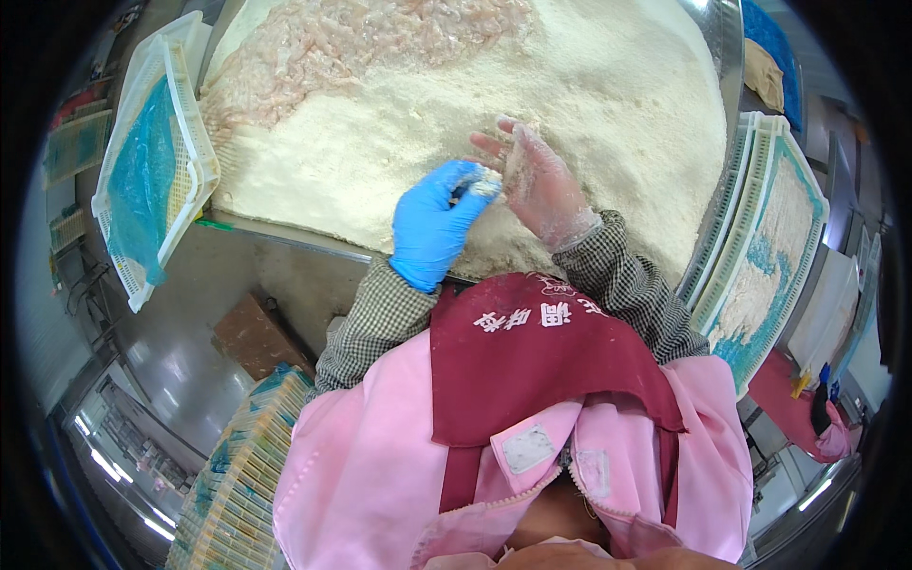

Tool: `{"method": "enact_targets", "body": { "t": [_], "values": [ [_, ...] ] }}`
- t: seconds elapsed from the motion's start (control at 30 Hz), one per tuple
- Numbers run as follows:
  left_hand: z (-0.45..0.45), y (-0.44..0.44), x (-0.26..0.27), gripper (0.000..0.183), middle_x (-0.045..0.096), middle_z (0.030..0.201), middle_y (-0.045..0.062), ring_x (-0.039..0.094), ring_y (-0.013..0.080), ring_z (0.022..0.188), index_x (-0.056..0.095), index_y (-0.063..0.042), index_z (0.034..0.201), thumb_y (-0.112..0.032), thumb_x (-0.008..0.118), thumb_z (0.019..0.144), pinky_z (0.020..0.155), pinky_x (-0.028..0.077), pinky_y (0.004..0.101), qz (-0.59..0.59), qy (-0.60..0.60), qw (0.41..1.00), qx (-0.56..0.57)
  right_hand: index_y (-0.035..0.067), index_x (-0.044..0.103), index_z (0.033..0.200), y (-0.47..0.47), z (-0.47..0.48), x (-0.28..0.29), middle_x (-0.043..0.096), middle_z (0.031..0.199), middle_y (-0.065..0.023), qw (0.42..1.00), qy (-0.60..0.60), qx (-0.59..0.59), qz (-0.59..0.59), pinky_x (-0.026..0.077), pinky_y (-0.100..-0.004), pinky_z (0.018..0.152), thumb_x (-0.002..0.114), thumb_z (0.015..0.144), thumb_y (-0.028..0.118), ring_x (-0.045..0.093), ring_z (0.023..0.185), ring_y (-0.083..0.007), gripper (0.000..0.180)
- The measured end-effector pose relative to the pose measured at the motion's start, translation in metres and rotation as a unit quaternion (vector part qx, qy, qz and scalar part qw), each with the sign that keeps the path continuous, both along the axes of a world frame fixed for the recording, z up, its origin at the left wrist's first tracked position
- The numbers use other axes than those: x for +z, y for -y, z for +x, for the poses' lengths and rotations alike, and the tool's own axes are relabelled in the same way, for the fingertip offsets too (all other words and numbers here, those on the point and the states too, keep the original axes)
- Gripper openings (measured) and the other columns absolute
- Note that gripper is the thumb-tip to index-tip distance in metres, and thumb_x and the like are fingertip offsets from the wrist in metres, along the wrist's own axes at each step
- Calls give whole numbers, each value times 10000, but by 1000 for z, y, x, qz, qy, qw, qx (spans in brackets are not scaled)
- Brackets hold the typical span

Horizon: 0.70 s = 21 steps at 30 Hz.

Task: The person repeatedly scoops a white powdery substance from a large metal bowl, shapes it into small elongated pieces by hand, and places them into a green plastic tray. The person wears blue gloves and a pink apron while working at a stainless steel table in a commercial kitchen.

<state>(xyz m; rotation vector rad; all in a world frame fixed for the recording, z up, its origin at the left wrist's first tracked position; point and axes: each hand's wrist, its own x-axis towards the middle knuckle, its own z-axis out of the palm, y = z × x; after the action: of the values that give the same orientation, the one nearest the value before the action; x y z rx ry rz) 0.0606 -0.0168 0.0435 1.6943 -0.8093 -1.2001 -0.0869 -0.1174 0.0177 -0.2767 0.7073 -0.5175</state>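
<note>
A broad bed of pale breading flour (385, 153) lies before me on a metal-edged table. Raw pale-pink meat strips (342, 50) are heaped across its far left part. My left hand (438, 221), in a blue glove, is above the flour with thumb and fingertips drawn together. Those tips are caked in white; whether a small floured piece is between them is unclear. Close beside it, my right hand (545, 189) wears a clear, flour-dusted glove. Its fingers are spread, the palm turned towards the left hand, and no held thing shows.
At left, a white plastic crate (192, 171) with a blue liner leans at the table edge. Blue-lined crates (766, 249) holding floured pieces stand at right. Stacked crates (242, 470) rise behind me at lower left, near a brown block (260, 335). Another person (832, 434) is at far right.
</note>
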Motion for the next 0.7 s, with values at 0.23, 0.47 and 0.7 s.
{"method": "enact_targets", "body": {
  "t": [0.23, 0.47, 0.7],
  "values": [
    [-15, 1, -4, 251, 724, 995, 70, 680, 160, 848, 751, -61, 1146, -233, 782, 965, 775, 561, 304, -16, 220, 975, -24, 88, 415, 1470, -9, 8, 11, 526, 1503, -242, 999, 41, -13, -5, 468, -480, 1145, 436, 1136, 387, 540, 1374, -379, 448],
    [-22, -3, -3, 329, 705, 1095, 73, 679, 170, 833, 699, -39, 1274, -224, 740, 1006, 762, 576, 309, -59, 151, 987, 4, 74, 380, 1533, -9, 13, 23, 518, 1516, -230, 998, 66, -17, -11, 459, -481, 1150, 374, 1133, 536, 533, 1386, -354, 611],
    [-83, 37, -33, 551, 433, 1641, 149, 337, 360, 1541, 584, -42, 1452, -443, 412, 1115, 1265, 250, 500, 6, 351, 916, 196, 86, 213, 1671, -30, 23, 24, 378, 1665, -182, 992, 73, 97, -44, 335, -512, 1253, 248, 1110, 655, 397, 1511, -343, 799]
  ]
}}
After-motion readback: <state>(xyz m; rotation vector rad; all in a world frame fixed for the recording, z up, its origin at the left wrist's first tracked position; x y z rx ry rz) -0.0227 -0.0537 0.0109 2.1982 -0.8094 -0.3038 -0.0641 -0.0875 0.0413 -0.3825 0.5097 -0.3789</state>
